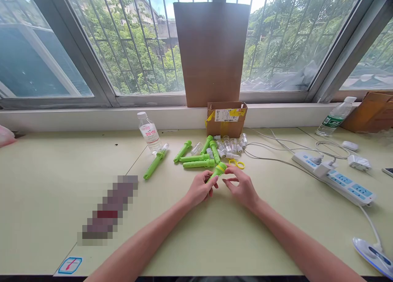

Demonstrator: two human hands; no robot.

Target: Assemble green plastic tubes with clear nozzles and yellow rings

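My left hand (201,187) is closed around a green plastic handle (218,170), whose threaded end points up and to the right with a yellow ring round it. My right hand (242,187) is beside that end, thumb and index finger apart, a fingertip close to or touching the ring. Two loose yellow rings (240,165) lie just beyond. Behind my hands are several more green handles (199,163) and a cluster of clear plastic tubes (226,142) with white ends. Off to the left, one green handle (153,166) has a clear tube on its end.
A small cardboard box (226,128) stands at the back by the windowsill. Water bottles (150,134) stand left and far right. A power strip (334,177) with cables lies to the right. A blurred, pixelated object (107,210) rests at left on the table (172,241).
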